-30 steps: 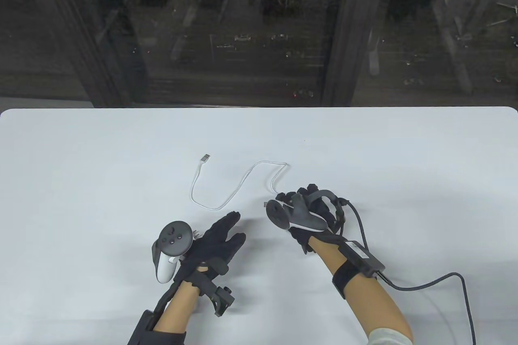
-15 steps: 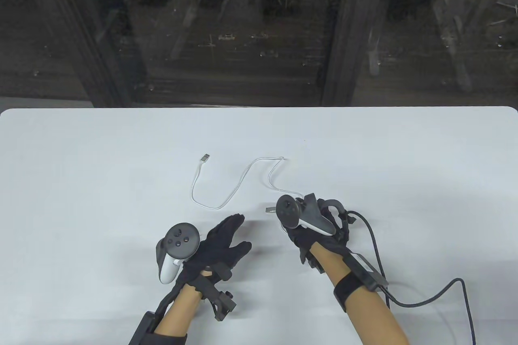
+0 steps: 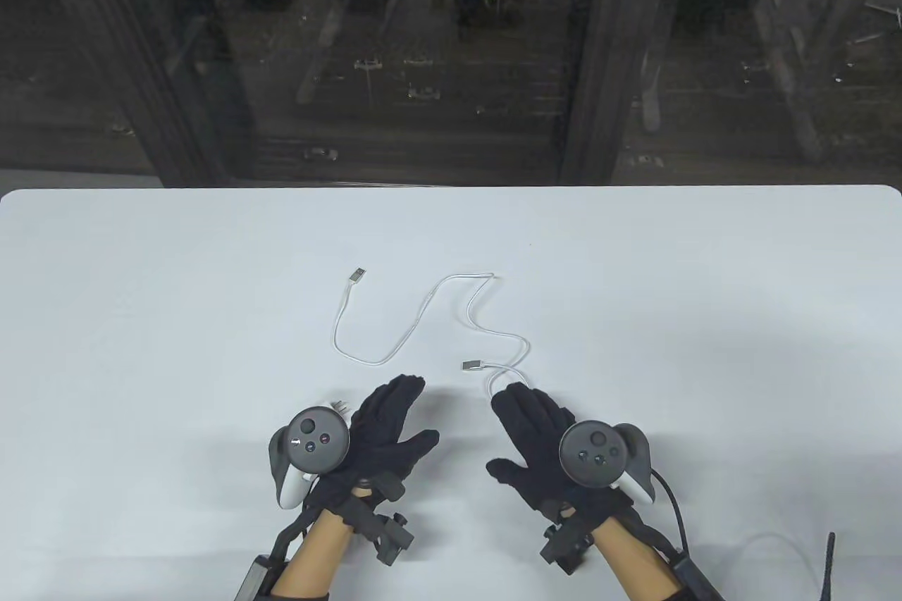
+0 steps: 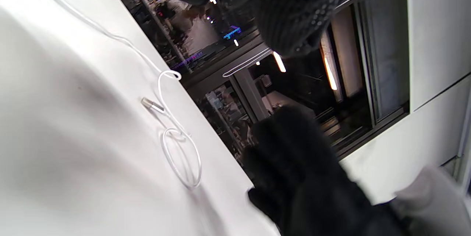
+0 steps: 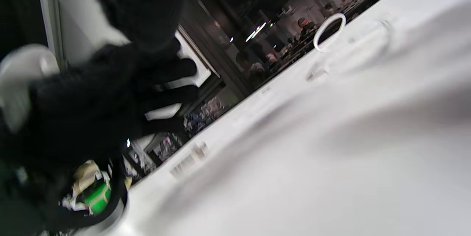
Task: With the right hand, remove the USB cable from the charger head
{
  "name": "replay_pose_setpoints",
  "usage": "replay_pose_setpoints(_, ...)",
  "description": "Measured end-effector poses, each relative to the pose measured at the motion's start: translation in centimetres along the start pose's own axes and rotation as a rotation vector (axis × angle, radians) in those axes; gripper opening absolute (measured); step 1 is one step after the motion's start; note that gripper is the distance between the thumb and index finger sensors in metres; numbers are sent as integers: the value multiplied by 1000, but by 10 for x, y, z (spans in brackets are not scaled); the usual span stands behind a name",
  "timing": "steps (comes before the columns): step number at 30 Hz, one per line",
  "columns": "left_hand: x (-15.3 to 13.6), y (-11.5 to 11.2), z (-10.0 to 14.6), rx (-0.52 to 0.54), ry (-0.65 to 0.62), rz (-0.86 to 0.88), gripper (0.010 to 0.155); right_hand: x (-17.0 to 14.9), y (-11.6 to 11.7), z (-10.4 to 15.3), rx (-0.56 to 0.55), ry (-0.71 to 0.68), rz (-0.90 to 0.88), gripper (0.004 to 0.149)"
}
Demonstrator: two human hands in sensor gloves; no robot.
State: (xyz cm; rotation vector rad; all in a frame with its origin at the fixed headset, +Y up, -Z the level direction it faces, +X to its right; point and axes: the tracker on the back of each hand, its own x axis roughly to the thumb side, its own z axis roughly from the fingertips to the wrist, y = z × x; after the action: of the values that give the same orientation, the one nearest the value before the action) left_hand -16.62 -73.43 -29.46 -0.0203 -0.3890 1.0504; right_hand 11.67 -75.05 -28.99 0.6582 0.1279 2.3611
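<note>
- The thin white USB cable lies loose on the white surface, snaking from left to right across the middle.
- Its far-left metal plug points away towards the far edge, tilted slightly right; from there the cord drops towards the near side, curves, climbs to a bend at the far right, then falls again.
- The other metal plug lies flat, long axis roughly left to right, tip pointing left, just beyond the right hand's fingertips; a small loop of cord curls beside it.
- The right hand in its black glove lies palm down with fingers stretched and thumb out, holding nothing; its fingertips are just beside the cord loop, and contact cannot be told.
- The left hand in a black glove lies near the right one, fingers extended towards the far right, thumb apart.
- A small metal-pronged object, likely the charger head, peeks out at the left hand's left edge; whether the hand holds it cannot be told.
- The right wrist view is blurred.
</note>
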Motion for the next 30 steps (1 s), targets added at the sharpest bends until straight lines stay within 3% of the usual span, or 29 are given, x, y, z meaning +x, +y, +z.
replay_pose_setpoints(2, -3, -2, -1, -22, -2, 21, 79, -4, 2, 1, 178, 58, -5, 88)
replay_pose_setpoints(6, -10, -6, -2, -176, 44, 12, 94, -6, 1, -1, 154, 32, -69, 90)
replay_pose_setpoints(9, -13, -12, -3, -228, 46, 2, 99, -10, 1, 0, 154, 33, -49, 91)
replay_pose_setpoints(30, -19, -20, -4, -264, 97, -75, 101, -7, 6, 0, 131, -19, -58, 87)
